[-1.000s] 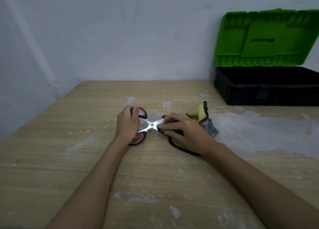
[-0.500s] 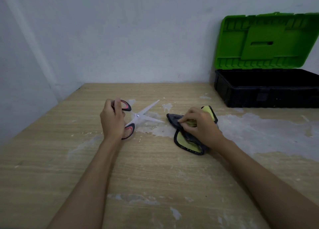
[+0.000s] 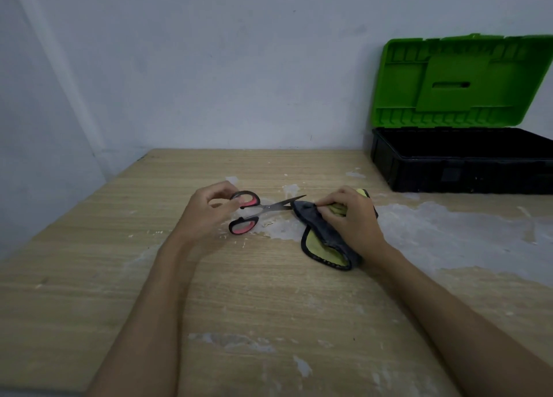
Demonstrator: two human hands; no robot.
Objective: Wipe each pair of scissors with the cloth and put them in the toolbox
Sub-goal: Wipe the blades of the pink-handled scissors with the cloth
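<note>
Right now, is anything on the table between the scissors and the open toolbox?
Only the cloth under the right hand, beside the scissors. Past it, bare table leads to the toolbox, whose lid is up.

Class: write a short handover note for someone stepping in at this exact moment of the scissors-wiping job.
Left hand: holds the scissors by the upper handle loop.
Right hand: grips the cloth, which covers one blade; the other blade tip shows.
Toolbox: open, back right on the table; no scissors visible inside.
Done: nothing stowed that can be seen.
Left: finish wiping, put scissors in toolbox.
</note>
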